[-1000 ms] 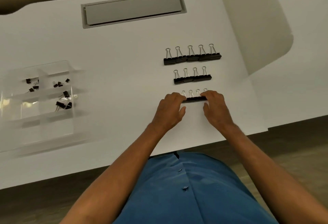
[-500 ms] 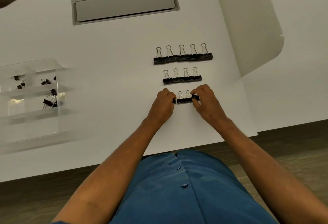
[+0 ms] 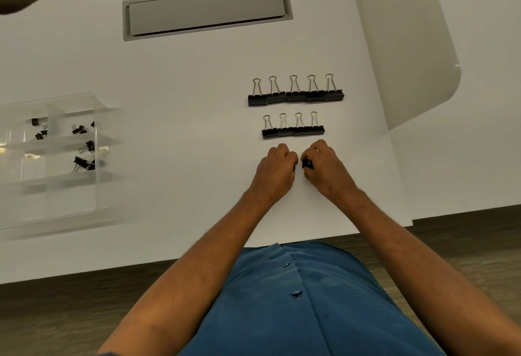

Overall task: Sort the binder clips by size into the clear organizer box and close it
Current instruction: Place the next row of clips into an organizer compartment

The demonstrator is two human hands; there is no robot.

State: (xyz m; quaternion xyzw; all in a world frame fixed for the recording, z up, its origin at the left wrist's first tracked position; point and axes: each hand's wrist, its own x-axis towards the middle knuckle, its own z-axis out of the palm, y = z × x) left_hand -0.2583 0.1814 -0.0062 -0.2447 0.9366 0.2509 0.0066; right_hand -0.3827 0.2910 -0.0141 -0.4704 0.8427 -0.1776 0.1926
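Note:
Two rows of black binder clips lie on the white table: a far row of large clips [image 3: 296, 96] and a shorter row of medium clips [image 3: 293, 130] below it. Just in front of them my left hand [image 3: 275, 172] and my right hand [image 3: 324, 171] sit almost touching, fingers curled round the small clips [image 3: 307, 163] gathered between them; only a bit of black shows. The clear organizer box [image 3: 95, 158] stands open at the far left, with several small black clips in its compartments.
A grey cable hatch [image 3: 205, 11] is set into the table at the back. A second white desk [image 3: 465, 130] adjoins on the right, past a curved white panel. The table's front edge runs close to my blue shirt.
My hands have slid toward each other, bunching the nearest row of small clips together until the clips are nearly hidden under the fingers. The other two rows have not moved.

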